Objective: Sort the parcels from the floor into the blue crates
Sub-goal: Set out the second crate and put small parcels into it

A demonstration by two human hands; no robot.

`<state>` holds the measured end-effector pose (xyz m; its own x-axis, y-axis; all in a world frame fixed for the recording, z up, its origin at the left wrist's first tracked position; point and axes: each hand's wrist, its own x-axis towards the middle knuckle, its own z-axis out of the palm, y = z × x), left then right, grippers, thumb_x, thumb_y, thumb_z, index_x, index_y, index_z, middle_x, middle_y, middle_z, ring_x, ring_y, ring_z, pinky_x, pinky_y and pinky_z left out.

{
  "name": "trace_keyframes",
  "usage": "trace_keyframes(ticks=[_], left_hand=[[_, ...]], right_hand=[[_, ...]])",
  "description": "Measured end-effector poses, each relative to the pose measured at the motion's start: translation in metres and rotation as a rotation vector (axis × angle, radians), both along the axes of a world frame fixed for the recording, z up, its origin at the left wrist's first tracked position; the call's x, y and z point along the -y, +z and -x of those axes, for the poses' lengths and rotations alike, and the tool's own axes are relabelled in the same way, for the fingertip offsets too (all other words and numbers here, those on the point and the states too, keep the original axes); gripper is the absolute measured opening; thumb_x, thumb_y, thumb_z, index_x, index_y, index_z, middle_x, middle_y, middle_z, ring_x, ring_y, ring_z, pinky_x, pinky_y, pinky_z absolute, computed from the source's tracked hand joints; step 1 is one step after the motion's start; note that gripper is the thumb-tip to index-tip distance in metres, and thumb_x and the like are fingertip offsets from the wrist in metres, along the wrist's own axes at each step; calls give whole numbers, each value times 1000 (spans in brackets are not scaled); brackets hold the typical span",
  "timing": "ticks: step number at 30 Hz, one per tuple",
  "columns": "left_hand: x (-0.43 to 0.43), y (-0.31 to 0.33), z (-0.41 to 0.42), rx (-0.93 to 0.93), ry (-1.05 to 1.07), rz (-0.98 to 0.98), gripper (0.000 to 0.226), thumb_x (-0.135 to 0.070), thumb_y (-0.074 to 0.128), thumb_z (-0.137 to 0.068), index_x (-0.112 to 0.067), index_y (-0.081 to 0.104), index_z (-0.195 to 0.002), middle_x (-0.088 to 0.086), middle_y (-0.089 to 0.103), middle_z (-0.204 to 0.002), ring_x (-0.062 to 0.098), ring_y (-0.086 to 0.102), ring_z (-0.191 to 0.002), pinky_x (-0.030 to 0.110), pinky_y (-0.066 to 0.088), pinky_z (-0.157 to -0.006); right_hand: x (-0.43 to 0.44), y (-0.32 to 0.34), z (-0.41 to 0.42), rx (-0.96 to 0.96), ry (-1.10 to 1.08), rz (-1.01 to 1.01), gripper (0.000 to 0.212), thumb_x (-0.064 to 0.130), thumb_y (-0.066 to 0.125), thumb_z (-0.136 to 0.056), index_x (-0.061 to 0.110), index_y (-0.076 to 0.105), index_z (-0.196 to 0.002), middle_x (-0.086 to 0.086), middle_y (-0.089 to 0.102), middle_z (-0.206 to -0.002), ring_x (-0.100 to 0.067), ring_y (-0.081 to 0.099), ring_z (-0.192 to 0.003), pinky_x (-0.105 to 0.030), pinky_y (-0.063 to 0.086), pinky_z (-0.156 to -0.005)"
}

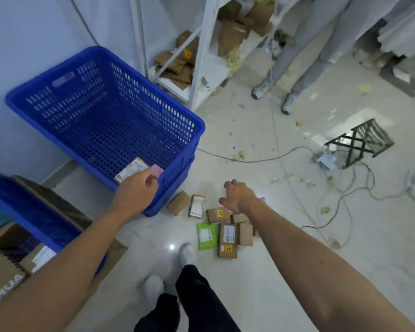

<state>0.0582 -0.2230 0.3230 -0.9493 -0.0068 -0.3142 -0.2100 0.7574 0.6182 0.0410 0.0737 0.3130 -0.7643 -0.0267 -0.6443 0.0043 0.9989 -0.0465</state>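
**Pink packet reaches crate as floor pile waits**

Curled round a small pink flat packet (pixel 157 169), the left hand (pixel 136 190) hovers over the near rim of the perforated blue plastic crate (pixel 106 121), where a white-labelled parcel (pixel 131 169) lies on the bottom. The right hand (pixel 238 195), fingers spread and holding nothing, reaches above brown cardboard parcels (pixel 228 240) and a crinkly green plastic mailer (pixel 207 236) on the glossy pale floor (pixel 381 271). Drop-off appears in hand; next, a firm grip on a stiff, flat-sided box.

Two bare forearms without sleeves, dark navy trousers (pixel 192 305) at lower centre of frame, white shoes (pixel 187 254) below.
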Motion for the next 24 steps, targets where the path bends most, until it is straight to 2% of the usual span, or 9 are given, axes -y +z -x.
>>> trace_keyframes(ticks=[6,10,12,14,17,19,24], left_hand=[[-75,-7,-16,18,-129,-70,18,-25,54,-97,-24,65,-111,-12,64,-100,15,62,-86,32,46,-76],[-128,-24,-33,87,-205,-96,14,-27,55,-96,-26,65,-107,-10,68,-96,15,64,-91,34,51,-80],[-153,-36,-43,111,-220,-85,16,-27,55,-97,-26,65,-109,-11,67,-101,15,63,-93,35,53,-82],[-176,-51,-54,133,-227,-66,19,-26,55,-98,-24,65,-113,-8,65,-106,15,61,-95,32,49,-82],[-210,-74,-71,201,-204,-40,16,-28,56,-98,-28,64,-112,-7,65,-105,15,60,-97,30,45,-83],[-231,-89,-82,218,-163,-23,15,-28,57,-98,-28,65,-110,-7,65,-101,17,61,-95,32,48,-85],[-282,-135,-103,290,-111,41,17,-24,56,-97,-29,65,-110,-6,67,-98,17,61,-93,32,47,-86]], right_hand=[[-79,9,-70,99,-200,-31,60,44,49,-95,7,42,-142,-18,45,-140,-33,47,-128,-44,42,-106],[-127,-5,-117,116,-258,-37,49,35,50,-96,11,46,-139,-16,48,-139,-33,49,-125,-39,42,-104],[-153,-19,-138,140,-287,4,46,34,52,-95,13,48,-136,-14,49,-136,-31,51,-122,-32,41,-94],[-182,-36,-158,165,-315,2,50,36,53,-94,13,45,-137,-12,50,-133,-29,54,-117,-29,38,-85],[-225,-68,-180,189,-353,16,63,43,52,-92,9,37,-143,-11,47,-135,-29,52,-122,-34,43,-93],[-252,-90,-189,223,-339,34,58,44,51,-92,7,42,-137,-13,47,-134,-30,50,-124,-36,43,-97],[-304,-146,-202,253,-341,61,50,40,51,-93,6,44,-129,-14,49,-128,-32,51,-120,-37,43,-94]])
